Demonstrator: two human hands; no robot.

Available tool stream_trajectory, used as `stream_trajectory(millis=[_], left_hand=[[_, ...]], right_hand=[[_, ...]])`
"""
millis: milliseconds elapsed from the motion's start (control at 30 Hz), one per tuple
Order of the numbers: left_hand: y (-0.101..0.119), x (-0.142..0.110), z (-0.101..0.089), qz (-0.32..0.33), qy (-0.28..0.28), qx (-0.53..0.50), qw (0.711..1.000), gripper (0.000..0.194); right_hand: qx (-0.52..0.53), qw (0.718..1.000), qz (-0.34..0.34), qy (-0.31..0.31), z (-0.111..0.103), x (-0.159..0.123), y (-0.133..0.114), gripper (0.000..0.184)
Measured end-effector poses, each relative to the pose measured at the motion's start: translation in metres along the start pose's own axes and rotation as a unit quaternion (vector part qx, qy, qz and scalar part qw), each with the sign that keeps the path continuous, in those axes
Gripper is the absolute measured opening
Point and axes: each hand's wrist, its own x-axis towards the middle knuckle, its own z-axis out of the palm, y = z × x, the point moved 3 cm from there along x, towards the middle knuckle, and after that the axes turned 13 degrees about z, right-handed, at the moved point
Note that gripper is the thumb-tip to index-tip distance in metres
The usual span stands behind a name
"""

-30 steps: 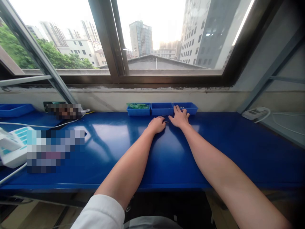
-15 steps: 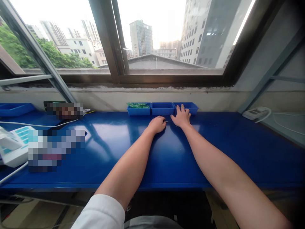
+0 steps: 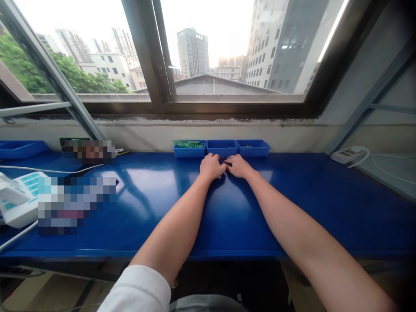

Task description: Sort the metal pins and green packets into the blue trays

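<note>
In front of the bins at the back of the blue table (image 3: 169, 208), my two hands are close together with their fingertips almost meeting. My left hand (image 3: 212, 167) is closed, its fingers curled round something too small to make out. My right hand (image 3: 239, 166) is pinched, with thumb and fingers pointing left toward it; what they grip is hidden. Just behind the hands stand a middle blue bin (image 3: 222, 151) and a right blue bin (image 3: 254, 151) with small shiny pieces inside. Green pieces (image 3: 190, 144) lie in the left blue bin (image 3: 190, 152).
A white device with turquoise keys (image 3: 34, 184) stands at the left, near a white cable (image 3: 48, 170) and a blurred patch. Another blue tray (image 3: 22, 149) is at the far left. A white power strip (image 3: 349, 153) lies at the right, below a slanted metal frame (image 3: 367, 104).
My right hand has left the right bin and come left and nearer, up to my left hand, its spread fingers now pinched. The left hand has turned slightly but stayed in place.
</note>
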Motion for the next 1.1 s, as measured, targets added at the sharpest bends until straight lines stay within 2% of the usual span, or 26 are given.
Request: stream_trajectory(millis=[100,167,433,500,600,700,833,1100], left_hand=[[-0.003,-0.001,0.0,-0.026,-0.011,-0.014,1.0,0.033],[-0.004,-0.001,0.001,-0.034,-0.024,-0.024,0.999,0.033],[-0.007,0.0,0.003,-0.029,-0.033,-0.033,0.999,0.031],[-0.007,0.0,0.003,-0.027,-0.033,-0.034,0.999,0.031],[-0.007,-0.001,0.003,-0.029,-0.029,-0.033,0.999,0.031],[-0.007,-0.001,0.002,-0.033,-0.026,-0.034,0.999,0.031],[-0.008,-0.001,0.002,-0.034,-0.024,-0.041,0.998,0.033],[-0.008,-0.001,0.003,-0.026,-0.02,-0.042,0.999,0.033]], right_hand=[[0.021,0.998,-0.054,-0.008,0.0,0.001,-0.002,0.028],[0.033,0.997,-0.065,-0.003,-0.001,0.001,-0.003,0.027],[0.059,0.998,-0.031,-0.009,-0.001,0.001,-0.001,0.026],[0.062,0.998,-0.021,0.012,-0.004,0.0,-0.001,0.029],[0.05,0.99,0.053,0.12,-0.018,-0.003,0.006,0.04],[0.015,0.959,0.169,0.228,-0.03,-0.005,0.022,0.048],[0.011,0.939,0.28,0.201,-0.031,-0.005,0.051,0.052],[0.077,0.918,0.339,0.19,-0.03,-0.009,0.074,0.038]])
